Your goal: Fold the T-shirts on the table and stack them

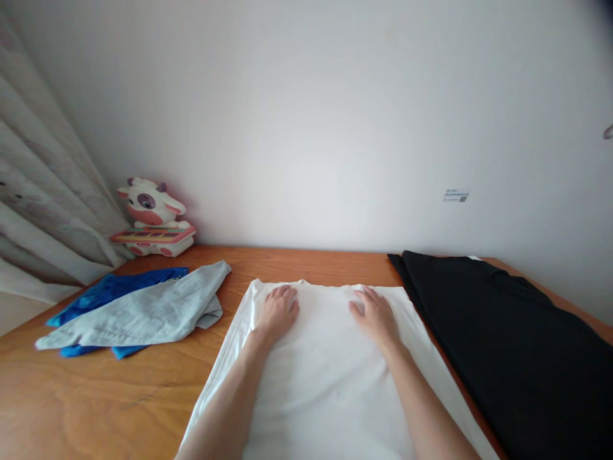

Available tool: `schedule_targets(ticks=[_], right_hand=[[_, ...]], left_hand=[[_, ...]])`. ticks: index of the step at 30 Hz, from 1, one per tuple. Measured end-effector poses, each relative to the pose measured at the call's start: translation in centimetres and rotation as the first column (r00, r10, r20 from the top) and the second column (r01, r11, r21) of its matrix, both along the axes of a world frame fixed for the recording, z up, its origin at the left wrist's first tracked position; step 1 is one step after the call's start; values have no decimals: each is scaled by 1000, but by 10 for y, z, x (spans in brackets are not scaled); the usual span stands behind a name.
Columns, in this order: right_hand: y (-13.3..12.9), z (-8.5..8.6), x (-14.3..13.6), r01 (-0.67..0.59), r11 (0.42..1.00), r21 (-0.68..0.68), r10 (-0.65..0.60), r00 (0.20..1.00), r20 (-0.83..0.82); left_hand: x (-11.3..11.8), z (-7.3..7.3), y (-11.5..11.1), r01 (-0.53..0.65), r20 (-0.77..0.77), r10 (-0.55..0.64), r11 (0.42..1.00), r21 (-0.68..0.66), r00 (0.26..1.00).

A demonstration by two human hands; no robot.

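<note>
A white garment lies spread out flat in front of me, its far edge slightly wavy and its near end running out of view. My left hand rests palm down on its far left part, fingers stretched forward. Near the far right part, my right hand lies flat on the same cloth with its thumb apart from the fingers. Neither hand grips the fabric. Soft creases cross the cloth between my forearms. Whether it is a T-shirt or another piece cannot be made out.
On the wooden table, a grey garment lies over a blue one at left. Black clothing lies close along the right side. A cow toy with a keyboard stands at the back left beside a curtain. The wall bounds the back.
</note>
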State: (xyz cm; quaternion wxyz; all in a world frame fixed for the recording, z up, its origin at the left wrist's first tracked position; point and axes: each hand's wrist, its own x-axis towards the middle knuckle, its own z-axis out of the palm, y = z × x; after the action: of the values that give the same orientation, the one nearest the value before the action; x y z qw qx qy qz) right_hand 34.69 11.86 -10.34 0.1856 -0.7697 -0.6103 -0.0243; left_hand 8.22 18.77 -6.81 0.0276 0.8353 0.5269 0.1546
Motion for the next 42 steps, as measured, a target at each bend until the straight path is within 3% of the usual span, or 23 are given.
schedule_targets(ticks=[7, 12, 16, 20, 23, 29, 35, 42], right_hand=[[1, -6, 3, -11, 997, 77, 12, 1000, -10], [3, -8, -3, -70, 947, 314, 77, 997, -11], [2, -5, -10, -101, 908, 406, 150, 985, -90], [2, -4, -9, -55, 902, 429, 141, 975, -171], [3, -5, -7, -53, 898, 437, 150, 970, -191], [5, -7, -5, -52, 898, 438, 164, 961, -223], [4, -6, -5, -43, 903, 427, 158, 959, -237], [2, -4, -5, -48, 925, 378, 138, 967, -215]], left_hand=[[-1, -2, -3, 35, 9, -35, 999, -33, 999], [12, 16, -13, 48, 79, -46, 999, -22, 996], [0, 27, -7, -135, 105, 147, 984, -116, 984], [-35, 25, 9, -373, 78, 390, 913, -165, 918], [-54, 22, 17, -460, 52, 477, 867, -192, 877], [-55, 23, 22, -428, 85, 451, 882, -198, 889], [-56, 19, 28, -446, 126, 460, 887, -119, 879], [-47, 17, 34, -383, 27, 386, 921, -77, 922]])
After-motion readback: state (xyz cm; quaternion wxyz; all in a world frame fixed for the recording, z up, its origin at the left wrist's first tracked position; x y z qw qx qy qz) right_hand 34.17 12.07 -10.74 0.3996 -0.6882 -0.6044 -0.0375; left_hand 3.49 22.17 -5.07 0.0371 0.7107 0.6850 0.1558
